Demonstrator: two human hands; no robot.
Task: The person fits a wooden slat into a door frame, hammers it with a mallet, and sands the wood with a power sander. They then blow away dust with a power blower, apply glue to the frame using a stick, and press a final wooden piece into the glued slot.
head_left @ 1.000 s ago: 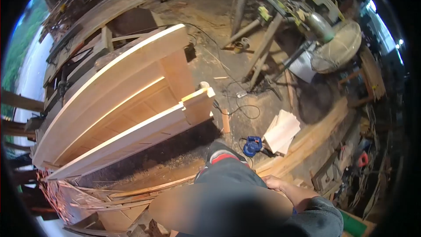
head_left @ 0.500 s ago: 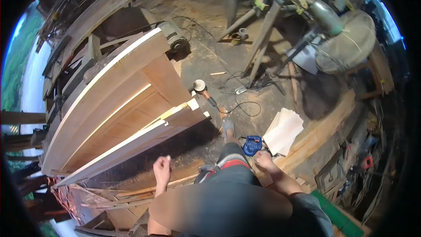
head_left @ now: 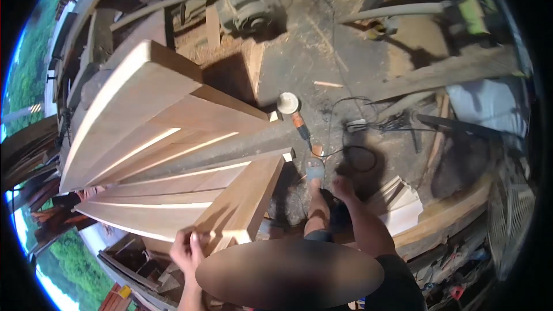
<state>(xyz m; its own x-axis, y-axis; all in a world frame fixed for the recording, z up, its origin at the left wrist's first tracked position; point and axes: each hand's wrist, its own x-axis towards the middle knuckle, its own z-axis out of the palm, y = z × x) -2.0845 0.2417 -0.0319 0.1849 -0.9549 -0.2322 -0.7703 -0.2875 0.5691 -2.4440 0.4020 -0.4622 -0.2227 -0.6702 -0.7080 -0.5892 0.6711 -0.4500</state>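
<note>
My left hand (head_left: 187,251) is closed on the outer corner of the nearer wooden panel (head_left: 242,196), thumb on its edge. This pale panel has a curved side and long strips along its face. Beyond it, a second curved wooden panel (head_left: 129,106) stands apart, with a wedge-shaped gap between them. My right hand (head_left: 344,188) hangs above the floor with fingers curled, and no object shows in it. An angle grinder (head_left: 296,116) with a pale round disc and orange body lies on the floor ahead of my foot (head_left: 315,171).
A dusty electric motor (head_left: 247,3) sits at the back. A black cord (head_left: 362,148) loops over the floor by the grinder. Thin pale sheets (head_left: 400,207) lie at right, beside a long plank (head_left: 455,207). Wooden trestle legs (head_left: 443,75) stand at the back right.
The nearer panel has swung away from the other toward me, widening the gap. My left hand has gone from free air onto its corner. The blue power tool is out of sight.
</note>
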